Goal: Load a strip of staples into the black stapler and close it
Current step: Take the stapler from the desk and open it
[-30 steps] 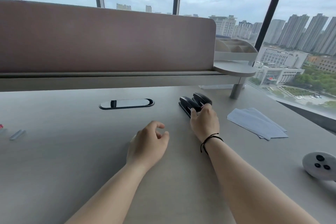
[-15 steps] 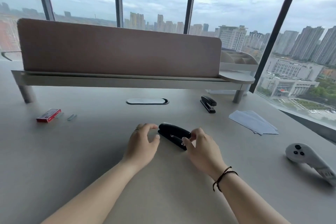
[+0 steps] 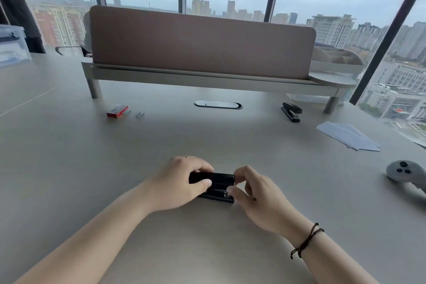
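Note:
A black stapler [image 3: 219, 183] lies crosswise on the grey desk close in front of me. My left hand [image 3: 179, 182] wraps over its left end, thumb on the near side. My right hand [image 3: 255, 193] pinches its right end between thumb and fingers. The stapler's top looks closed down on its base. Far off at the left lie a red staple box [image 3: 117, 111] and two loose staple strips [image 3: 139, 114] beside it.
A second black stapler [image 3: 291, 110] sits at the back right near the shelf leg. Blue-grey paper sheets [image 3: 348, 136] lie to the right, a grey controller [image 3: 405, 172] at the right edge. A cable grommet [image 3: 218, 104] and a raised shelf with divider [image 3: 200, 76] stand behind.
The stapler came from the back right to the desk in front of me and turned crosswise. My left hand closed over its left end; the view pulled back.

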`<state>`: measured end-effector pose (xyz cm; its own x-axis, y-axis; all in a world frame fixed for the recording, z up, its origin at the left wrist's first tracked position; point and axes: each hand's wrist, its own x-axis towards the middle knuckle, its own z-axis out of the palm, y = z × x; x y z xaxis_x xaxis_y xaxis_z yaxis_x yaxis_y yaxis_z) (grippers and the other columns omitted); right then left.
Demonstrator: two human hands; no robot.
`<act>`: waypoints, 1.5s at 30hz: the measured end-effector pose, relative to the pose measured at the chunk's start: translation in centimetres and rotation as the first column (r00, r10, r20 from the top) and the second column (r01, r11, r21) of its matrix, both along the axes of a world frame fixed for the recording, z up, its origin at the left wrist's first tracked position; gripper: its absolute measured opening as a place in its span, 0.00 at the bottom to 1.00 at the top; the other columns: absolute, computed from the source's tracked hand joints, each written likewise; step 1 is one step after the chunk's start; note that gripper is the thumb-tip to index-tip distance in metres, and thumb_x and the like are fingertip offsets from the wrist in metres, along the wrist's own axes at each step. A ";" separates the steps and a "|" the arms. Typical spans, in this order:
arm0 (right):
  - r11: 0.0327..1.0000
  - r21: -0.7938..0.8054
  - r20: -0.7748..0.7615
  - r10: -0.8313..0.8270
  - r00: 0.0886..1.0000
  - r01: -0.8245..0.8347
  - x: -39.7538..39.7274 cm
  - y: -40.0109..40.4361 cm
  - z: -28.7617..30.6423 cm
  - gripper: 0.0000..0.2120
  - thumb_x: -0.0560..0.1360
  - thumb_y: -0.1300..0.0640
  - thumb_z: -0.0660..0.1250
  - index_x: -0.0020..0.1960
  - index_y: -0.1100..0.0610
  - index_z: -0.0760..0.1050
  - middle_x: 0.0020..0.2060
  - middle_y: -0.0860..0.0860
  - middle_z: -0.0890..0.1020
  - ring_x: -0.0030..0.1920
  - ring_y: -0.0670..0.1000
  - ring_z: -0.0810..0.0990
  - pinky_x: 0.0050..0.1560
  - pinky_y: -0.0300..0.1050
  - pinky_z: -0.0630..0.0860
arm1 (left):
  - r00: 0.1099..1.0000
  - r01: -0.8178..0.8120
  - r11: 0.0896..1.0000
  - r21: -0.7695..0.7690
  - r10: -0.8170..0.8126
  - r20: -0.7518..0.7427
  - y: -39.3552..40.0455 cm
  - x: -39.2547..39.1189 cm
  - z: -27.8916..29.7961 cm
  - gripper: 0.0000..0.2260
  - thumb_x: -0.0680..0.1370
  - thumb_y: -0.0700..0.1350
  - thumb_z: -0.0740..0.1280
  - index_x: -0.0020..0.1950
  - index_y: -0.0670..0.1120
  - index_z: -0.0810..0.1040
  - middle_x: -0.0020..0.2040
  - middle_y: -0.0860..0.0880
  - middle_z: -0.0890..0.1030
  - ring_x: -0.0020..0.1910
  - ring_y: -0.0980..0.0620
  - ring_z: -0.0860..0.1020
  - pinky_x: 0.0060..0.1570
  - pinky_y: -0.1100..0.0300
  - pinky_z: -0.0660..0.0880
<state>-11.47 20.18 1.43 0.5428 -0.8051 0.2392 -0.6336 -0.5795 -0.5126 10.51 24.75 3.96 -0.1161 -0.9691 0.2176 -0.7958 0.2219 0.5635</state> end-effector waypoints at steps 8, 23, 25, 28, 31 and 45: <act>0.996 -0.022 0.081 0.083 0.993 -0.081 -0.8 4.9 -1.0 0.10 0.74 0.41 0.61 0.51 0.44 0.70 0.29 0.47 0.72 0.32 0.51 0.69 0.33 0.38 0.64 | 0.998 0.056 0.998 -0.006 -0.056 0.006 5.1 -1.3 -0.2 0.10 0.74 0.52 0.71 0.55 0.55 0.82 0.46 0.57 0.82 0.45 0.60 0.78 0.43 0.70 0.72; 0.989 0.141 0.121 0.022 0.992 -0.040 -0.7 5.4 -0.9 0.19 0.66 0.51 0.76 0.52 0.41 0.72 0.50 0.29 0.81 0.40 0.48 0.75 0.42 0.42 0.75 | 0.999 0.036 0.999 -0.026 -0.036 -0.027 5.8 -3.5 -0.6 0.10 0.73 0.55 0.72 0.53 0.56 0.80 0.47 0.59 0.80 0.46 0.60 0.78 0.47 0.62 0.76; 0.989 0.143 0.129 0.020 0.991 -0.039 -0.7 5.4 -1.0 0.20 0.66 0.51 0.76 0.53 0.41 0.71 0.50 0.29 0.81 0.39 0.48 0.75 0.41 0.42 0.75 | 0.999 0.035 0.999 -0.022 -0.036 -0.029 5.7 -3.6 -0.6 0.11 0.73 0.55 0.72 0.54 0.57 0.80 0.48 0.60 0.79 0.46 0.60 0.78 0.47 0.62 0.76; 0.989 0.145 0.140 0.022 0.990 -0.042 -0.7 5.3 -1.1 0.20 0.66 0.51 0.76 0.53 0.41 0.71 0.50 0.31 0.82 0.38 0.49 0.74 0.41 0.43 0.75 | 0.999 0.029 0.999 -0.021 -0.030 -0.034 5.6 -3.6 -0.8 0.13 0.72 0.57 0.72 0.56 0.58 0.79 0.50 0.60 0.79 0.47 0.59 0.78 0.50 0.58 0.77; 0.987 0.158 0.145 0.013 0.989 -0.037 -0.8 5.2 -1.4 0.19 0.67 0.50 0.76 0.53 0.42 0.71 0.49 0.30 0.82 0.37 0.47 0.73 0.39 0.42 0.74 | 0.997 0.012 1.000 -0.010 -0.013 -0.074 5.5 -3.6 -1.0 0.13 0.71 0.56 0.73 0.54 0.58 0.80 0.49 0.60 0.79 0.47 0.58 0.79 0.50 0.54 0.78; 0.995 0.094 0.100 0.001 0.995 -0.011 -0.9 4.9 -1.8 0.18 0.66 0.46 0.77 0.52 0.40 0.73 0.53 0.26 0.77 0.50 0.42 0.74 0.44 0.34 0.70 | 0.635 -0.033 0.995 -0.093 -0.051 -0.771 7.9 2.7 -0.2 0.09 0.72 0.37 0.73 0.51 0.44 0.80 0.41 0.56 0.85 0.40 0.62 0.81 0.45 0.73 0.75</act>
<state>-12.35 25.04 -0.40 0.5251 -0.8233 0.2154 -0.5731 -0.5292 -0.6257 13.18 32.68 3.79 0.1263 -0.9399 0.3172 -0.0778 0.3094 0.9477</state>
